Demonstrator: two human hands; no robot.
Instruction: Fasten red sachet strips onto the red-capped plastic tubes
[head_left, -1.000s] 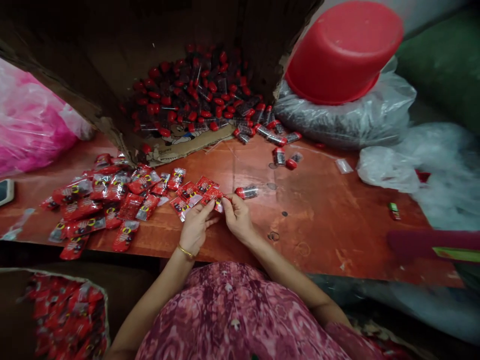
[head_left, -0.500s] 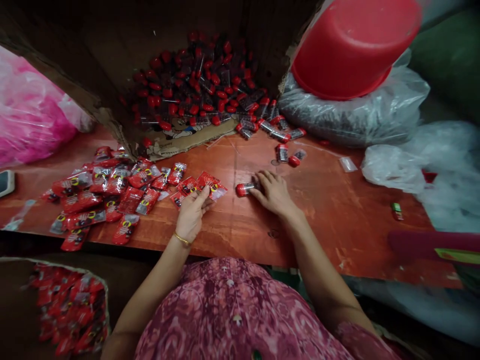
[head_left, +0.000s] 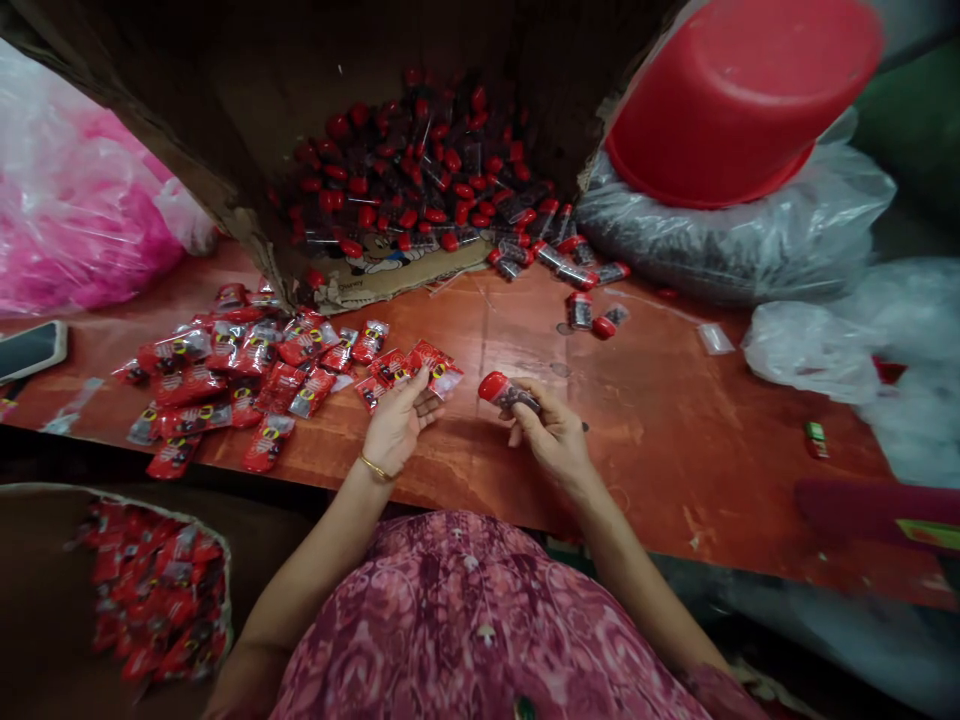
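Head view: right hand [head_left: 553, 438] is closed around a small clear vial [head_left: 517, 397] with dark contents, thumb and fingers clamped on the body and the red cap [head_left: 491, 385] left free. Vial is held just above the table [head_left: 675, 440], between the two hands. Long axis runs nearly level, left to right across the view, slightly tilted; the cap end points left, toward the left hand [head_left: 396, 428], and the base is hidden in the right palm. Left hand is curled, thumb and fingertips pinched on a red packet [head_left: 433, 366] at the near end of the spread of packets [head_left: 240, 370]; whether the packet is lifted clear of its neighbours cannot be told. More vials [head_left: 420, 170] are heaped in the open box [head_left: 225, 150] behind. Red basin [head_left: 742, 100] sits tilted on a bag [head_left: 735, 245]. Phone [head_left: 30, 350] lies at the far left. Risks, as judged: the grip is on a smooth round body, so the vial could slip and roll off the near edge. The packet could drag adjacent ones along, since they overlap. If the packet mouth is not open wide, the cap could snag on it.
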